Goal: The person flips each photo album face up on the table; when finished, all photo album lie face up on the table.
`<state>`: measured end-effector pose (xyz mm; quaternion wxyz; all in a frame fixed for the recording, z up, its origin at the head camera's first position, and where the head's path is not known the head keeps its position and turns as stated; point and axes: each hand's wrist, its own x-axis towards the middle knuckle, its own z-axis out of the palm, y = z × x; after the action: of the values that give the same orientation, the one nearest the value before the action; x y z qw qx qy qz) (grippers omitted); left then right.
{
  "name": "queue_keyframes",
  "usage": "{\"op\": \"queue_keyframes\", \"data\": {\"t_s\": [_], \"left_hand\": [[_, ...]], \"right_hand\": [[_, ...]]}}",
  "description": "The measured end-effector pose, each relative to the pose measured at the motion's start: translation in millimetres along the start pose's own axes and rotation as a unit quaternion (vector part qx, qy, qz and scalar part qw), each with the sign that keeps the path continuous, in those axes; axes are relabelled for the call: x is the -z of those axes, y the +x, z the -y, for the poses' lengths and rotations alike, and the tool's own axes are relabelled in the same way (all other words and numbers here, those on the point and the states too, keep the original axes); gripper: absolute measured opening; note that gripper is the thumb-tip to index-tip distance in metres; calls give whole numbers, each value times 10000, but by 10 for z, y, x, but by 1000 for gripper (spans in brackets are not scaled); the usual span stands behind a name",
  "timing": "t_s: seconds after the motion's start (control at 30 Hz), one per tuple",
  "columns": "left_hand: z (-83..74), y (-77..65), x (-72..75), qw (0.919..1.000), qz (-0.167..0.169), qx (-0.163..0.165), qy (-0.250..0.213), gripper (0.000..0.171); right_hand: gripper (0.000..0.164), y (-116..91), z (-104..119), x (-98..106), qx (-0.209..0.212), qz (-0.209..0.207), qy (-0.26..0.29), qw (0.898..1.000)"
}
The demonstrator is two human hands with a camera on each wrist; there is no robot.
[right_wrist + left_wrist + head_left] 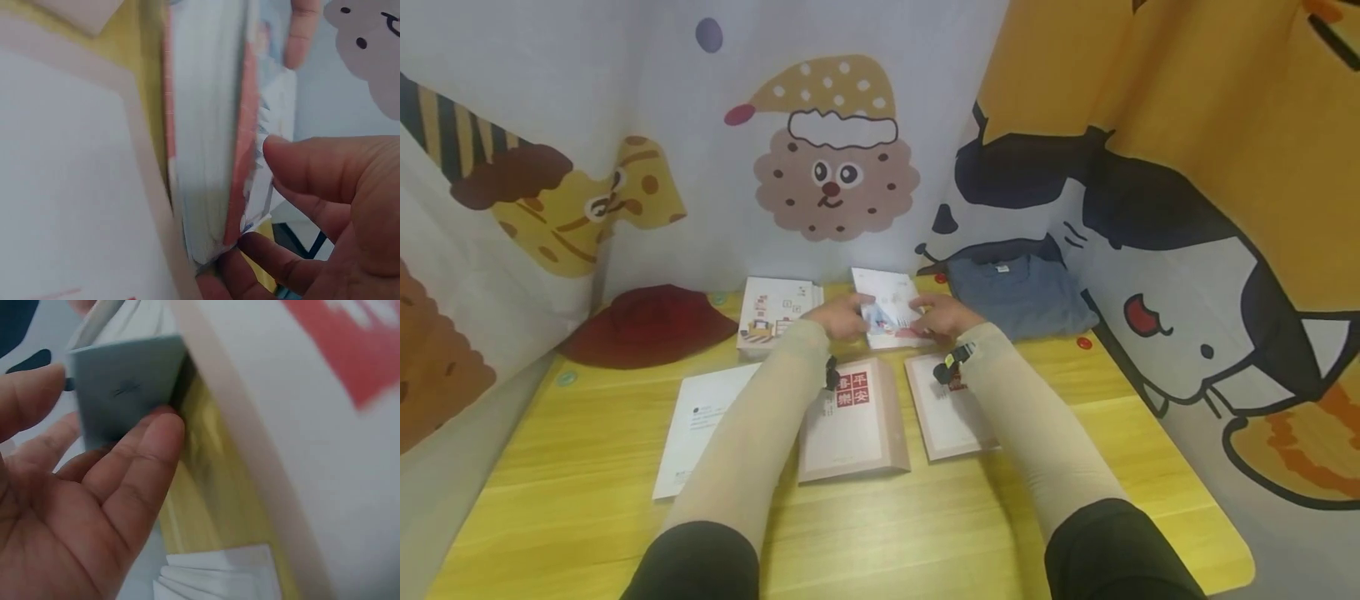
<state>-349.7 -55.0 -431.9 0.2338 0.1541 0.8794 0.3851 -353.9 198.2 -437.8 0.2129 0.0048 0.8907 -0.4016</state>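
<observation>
At the back middle of the table, both hands hold a thick white book (891,312) with a blue and red picture on its cover. My left hand (842,315) is at its left edge; in the left wrist view the thumb and fingers (150,440) lie on either side of its grey-blue end face (125,390). Along the right edge, my right hand (947,317) grips it, thumb (300,162) on the cover and fingertips under the lower corner. The pages (206,125) show as a thick pale block in the right wrist view.
Nearer me lie two pale books with red character squares, one in the middle (850,442) and one on the right (947,425). A white booklet (700,417) is at left. Behind are a picture-covered stack (775,304), a red hat (647,325) and a folded grey-blue shirt (1022,292).
</observation>
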Motion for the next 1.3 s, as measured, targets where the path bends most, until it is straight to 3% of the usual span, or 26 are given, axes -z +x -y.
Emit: {"op": "queue_keyframes", "data": {"t_s": [0.2,0.37,0.73,1.07,1.3], "left_hand": [[109,101,-13,9988,224,383,208,82],[124,124,0,9987,186,403,247,85],[112,116,-32,9992,44,346,-180,87],[116,135,-53,9989,-67,323,-333,87],[115,110,-48,9994,-121,293,-169,84]], "right_hand": [[63,15,-21,-10,-252,68,-96,9996],[65,46,1,-39,-407,-50,-93,9991],[72,127,73,-97,-835,-264,-234,9959],[75,136,66,-95,-893,-211,129,9957],[71,106,75,-74,-621,-210,-227,9976]]}}
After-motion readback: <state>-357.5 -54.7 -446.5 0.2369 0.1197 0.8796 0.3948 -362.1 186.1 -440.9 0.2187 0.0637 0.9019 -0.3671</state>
